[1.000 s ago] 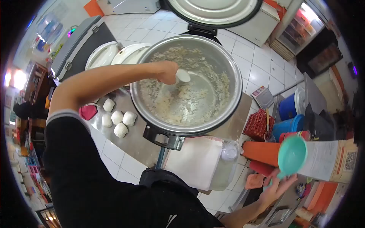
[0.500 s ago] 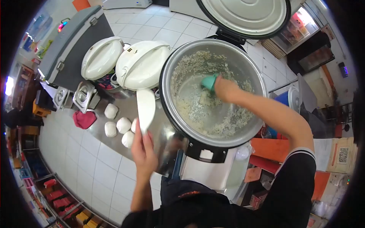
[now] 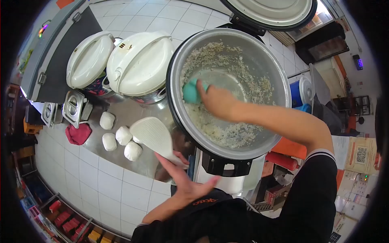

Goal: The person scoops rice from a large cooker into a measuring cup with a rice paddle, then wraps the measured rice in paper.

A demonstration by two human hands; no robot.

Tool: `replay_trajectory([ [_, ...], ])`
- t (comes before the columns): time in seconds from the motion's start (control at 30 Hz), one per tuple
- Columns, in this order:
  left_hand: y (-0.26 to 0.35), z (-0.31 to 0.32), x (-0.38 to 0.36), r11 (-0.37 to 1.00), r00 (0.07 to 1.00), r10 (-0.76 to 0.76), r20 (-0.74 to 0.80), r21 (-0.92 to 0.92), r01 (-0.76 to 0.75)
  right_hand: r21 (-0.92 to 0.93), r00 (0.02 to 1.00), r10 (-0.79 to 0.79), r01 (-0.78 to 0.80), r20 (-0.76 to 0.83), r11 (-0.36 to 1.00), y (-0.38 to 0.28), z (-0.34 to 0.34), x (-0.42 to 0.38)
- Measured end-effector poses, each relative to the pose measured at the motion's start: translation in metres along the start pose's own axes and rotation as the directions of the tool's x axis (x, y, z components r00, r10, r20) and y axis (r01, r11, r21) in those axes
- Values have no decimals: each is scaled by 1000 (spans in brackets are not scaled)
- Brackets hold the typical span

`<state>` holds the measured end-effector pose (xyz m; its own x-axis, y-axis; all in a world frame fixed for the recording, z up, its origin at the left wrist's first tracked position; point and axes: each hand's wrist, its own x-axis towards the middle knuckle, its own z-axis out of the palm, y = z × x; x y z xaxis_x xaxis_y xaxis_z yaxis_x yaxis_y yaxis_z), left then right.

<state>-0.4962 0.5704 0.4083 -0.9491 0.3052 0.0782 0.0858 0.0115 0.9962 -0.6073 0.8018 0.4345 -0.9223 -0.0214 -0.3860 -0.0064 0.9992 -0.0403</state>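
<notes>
A large rice cooker pot (image 3: 279,73) has rice stuck to its walls and lying on its floor. Inside, by the left wall, my right hand (image 3: 221,103) is closed on a teal scoop (image 3: 191,91), pressed near the rice (image 3: 206,121). My left hand (image 3: 184,178) holds a white rice paddle (image 3: 152,135) by its handle, left of the pot's front; the thumb sticks out away from the handle. The paddle's broad blade points up and left over the metal table (image 3: 158,113). Close by that blade lie several round white bundles (image 3: 133,150).
Two lidded white pots, one larger (image 3: 142,65) and one smaller (image 3: 91,60), stand left of the cooker. A red cloth (image 3: 78,134) and steel lidded containers (image 3: 75,106) sit at the table's left end. The cooker's lid (image 3: 279,10) is raised behind it.
My right hand has moved the scoop left, to the pot's near-left wall. My left hand has come down and right, tilting the paddle left, its thumb now spread. The view has shifted a little.
</notes>
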Motion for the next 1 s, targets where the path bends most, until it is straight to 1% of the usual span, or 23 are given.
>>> replay_trajectory([
  [0.03,-2,11,-6,1000,1000,-10,1,2,10,14,999,-48,47,17,999,-11,4,-9],
  [0.07,-8,25,-13,997,999,21,-30,80,-18,19,998,-53,52,29,998,-12,2,-17],
  [0.1,-14,35,-20,986,997,50,-58,160,-40,44,988,-98,93,122,995,-10,-4,-27],
  [0.13,-19,41,-21,999,998,28,-58,39,-25,79,967,-139,125,214,989,-6,-6,-38],
  [0.17,-19,44,-23,999,999,17,-48,41,-15,90,966,-134,117,222,989,1,-5,-46],
  [0.23,-18,52,-24,996,991,-79,-108,-48,74,170,868,-152,79,473,982,22,-7,-53],
  [0.27,-20,53,-24,996,989,-77,-125,-53,71,176,868,-143,65,476,982,33,2,-50],
  [0.3,-20,53,-20,996,991,-75,-115,-55,69,152,798,-170,99,578,983,47,17,-40],
  [0.33,-20,54,-17,994,987,-59,-150,-95,45,134,715,-192,137,672,981,58,24,-32],
  [0.37,-20,55,-16,991,982,-46,-183,-133,22,137,719,-186,127,670,982,66,17,-25],
  [0.43,-24,52,-17,991,983,-30,-179,-131,7,310,500,-207,-131,841,942,79,-1,-14],
  [0.47,-27,52,-15,992,981,-15,-195,-129,-10,304,509,-195,-139,838,942,86,-8,-9],
  [0.53,-27,52,-14,989,981,-15,-194,-147,-14,388,404,-291,-182,868,904,97,-19,3],
  [0.57,-27,52,-16,988,980,-25,-198,-153,-6,379,392,-290,-174,873,909,98,-31,8],
  [0.63,-28,53,-18,989,976,-36,-213,-147,4,200,406,-173,-24,897,980,96,-65,11],
  [0.67,-28,53,-20,989,977,-29,-211,-146,-2,200,389,-177,-17,904,980,97,-73,11],
  [0.73,-32,53,-22,987,975,-45,-219,-163,9,-67,588,33,37,808,997,105,-90,11],
  [0.77,-33,54,-23,985,975,-48,-217,-174,10,-78,583,38,43,812,996,115,-88,13],
  [0.83,-33,55,-24,983,974,-52,-219,-184,12,-213,816,173,-63,551,975,136,-67,18],
  [0.87,-33,56,-24,983,977,-50,-208,-185,11,-219,816,170,-54,553,974,138,-50,20],
  [0.9,-33,57,-24,983,976,-54,-213,-185,14,-164,915,200,-151,351,975,140,-28,19],
  [0.93,-33,57,-25,982,975,-59,-213,-186,19,-84,960,245,-235,137,968,138,-14,13],
  [1.0,-34,57,-25,982,977,-69,-203,-187,30,-82,952,281,-273,122,959,118,-8,-1],
])
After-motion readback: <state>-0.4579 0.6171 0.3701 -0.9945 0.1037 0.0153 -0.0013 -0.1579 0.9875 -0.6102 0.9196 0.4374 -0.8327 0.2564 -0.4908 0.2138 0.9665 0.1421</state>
